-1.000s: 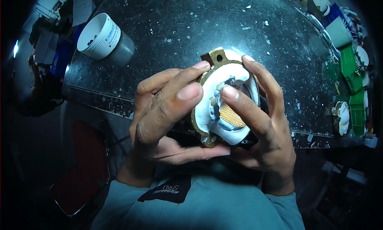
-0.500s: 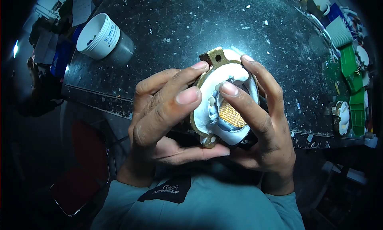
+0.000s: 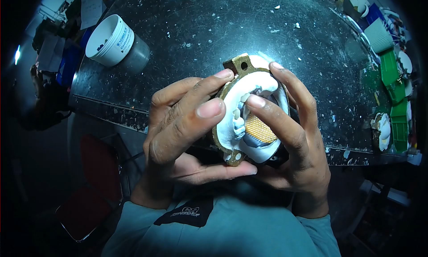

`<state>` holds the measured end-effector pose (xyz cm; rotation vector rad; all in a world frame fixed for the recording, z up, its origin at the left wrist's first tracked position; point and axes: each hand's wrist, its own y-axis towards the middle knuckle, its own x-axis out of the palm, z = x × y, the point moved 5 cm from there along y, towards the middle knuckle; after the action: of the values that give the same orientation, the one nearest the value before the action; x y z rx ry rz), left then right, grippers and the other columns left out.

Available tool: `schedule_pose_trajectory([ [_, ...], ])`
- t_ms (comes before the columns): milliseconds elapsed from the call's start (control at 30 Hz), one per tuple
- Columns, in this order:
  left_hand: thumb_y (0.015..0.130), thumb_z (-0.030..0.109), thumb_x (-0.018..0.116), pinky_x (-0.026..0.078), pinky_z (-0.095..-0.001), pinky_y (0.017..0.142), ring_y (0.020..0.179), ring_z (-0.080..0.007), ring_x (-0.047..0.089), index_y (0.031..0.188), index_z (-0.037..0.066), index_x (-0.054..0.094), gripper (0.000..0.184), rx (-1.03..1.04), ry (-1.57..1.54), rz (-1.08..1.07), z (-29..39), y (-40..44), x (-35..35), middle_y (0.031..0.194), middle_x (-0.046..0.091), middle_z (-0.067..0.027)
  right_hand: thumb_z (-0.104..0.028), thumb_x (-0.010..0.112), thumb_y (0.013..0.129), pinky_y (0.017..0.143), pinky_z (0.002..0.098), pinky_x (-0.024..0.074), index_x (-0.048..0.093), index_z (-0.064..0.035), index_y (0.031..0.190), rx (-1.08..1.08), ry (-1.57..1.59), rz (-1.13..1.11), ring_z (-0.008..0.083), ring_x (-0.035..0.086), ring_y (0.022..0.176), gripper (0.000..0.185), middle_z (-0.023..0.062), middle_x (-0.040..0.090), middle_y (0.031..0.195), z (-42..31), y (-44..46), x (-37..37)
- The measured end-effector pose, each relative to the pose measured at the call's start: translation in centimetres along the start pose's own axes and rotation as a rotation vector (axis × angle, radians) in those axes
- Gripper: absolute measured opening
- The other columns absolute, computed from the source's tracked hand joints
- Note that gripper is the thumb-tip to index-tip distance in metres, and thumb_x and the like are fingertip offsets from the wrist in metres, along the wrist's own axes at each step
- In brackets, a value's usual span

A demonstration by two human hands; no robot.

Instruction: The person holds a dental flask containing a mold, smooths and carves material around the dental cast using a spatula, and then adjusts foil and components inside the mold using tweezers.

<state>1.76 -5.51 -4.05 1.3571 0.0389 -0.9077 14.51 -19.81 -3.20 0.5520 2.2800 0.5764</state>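
Both my hands hold a brass dental flask point(image 3: 243, 66) filled with white plaster point(image 3: 263, 80), tilted above the front edge of the bench. My left hand point(image 3: 178, 127) grips its left side, with fingers at the upper rim and below the lower lug. On the right side, my right hand point(image 3: 298, 136) is wrapped round the flask. One of its fingertips reaches inward, touching the row of teeth point(image 3: 239, 126) set in the plaster. A golden mesh plate point(image 3: 260, 128) lies inside the arch, partly covered by that finger.
A white labelled tub point(image 3: 109, 40) stands at the back left of the dark, scuffed bench point(image 3: 187, 78). Green trays point(image 3: 391, 69) and clutter line the right edge, with another plaster-filled piece point(image 3: 382, 131) nearby. A red chair point(image 3: 100, 167) is at lower left.
My right fingertip has shifted slightly left and down along the teeth. The flask and my left hand look almost unmoved.
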Motion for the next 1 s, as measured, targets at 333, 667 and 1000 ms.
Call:
schedule_pose_trajectory([
  [333,0.061,0.047,0.096,0.056,-0.0501,0.099,0.12,-0.0412,0.058,0.148,0.01,0.022,0.12,-0.002,-0.047,0.107,0.7,1.2,1.1,0.13,0.05,-0.0359,-0.026,0.09,0.069,0.112,0.0539,0.0433,0.055,-0.0123,0.14,0.007,0.008,-0.007,0.0456,0.045,0.138,0.08,0.0302,0.037,0.148,-0.1,-0.1,0.0],
  [667,0.063,0.05,0.094,0.055,-0.0445,0.096,0.12,-0.0391,0.058,0.15,0.009,0.019,0.122,-0.143,0.112,-0.145,1.6,1.7,-0.1,0.127,0.056,-0.0372,-0.031,0.088,0.074,0.108,0.0544,0.0472,0.051,-0.0119,0.142,-0.032,-0.01,-0.01,0.0466,0.046,0.137,0.08,0.0309,0.035,0.149,-0.1,0.0,0.0],
  [1000,0.063,0.047,0.095,0.057,-0.0401,0.093,0.118,-0.0343,0.057,0.151,0.011,0.021,0.12,-0.188,0.09,-0.096,1.8,1.4,-0.1,0.129,0.056,-0.0362,-0.037,0.084,0.078,0.108,0.0546,0.0464,0.052,-0.0095,0.14,-0.078,-0.012,0.008,0.0475,0.045,0.137,0.075,0.0333,0.036,0.147,0.0,0.0,0.1],
])
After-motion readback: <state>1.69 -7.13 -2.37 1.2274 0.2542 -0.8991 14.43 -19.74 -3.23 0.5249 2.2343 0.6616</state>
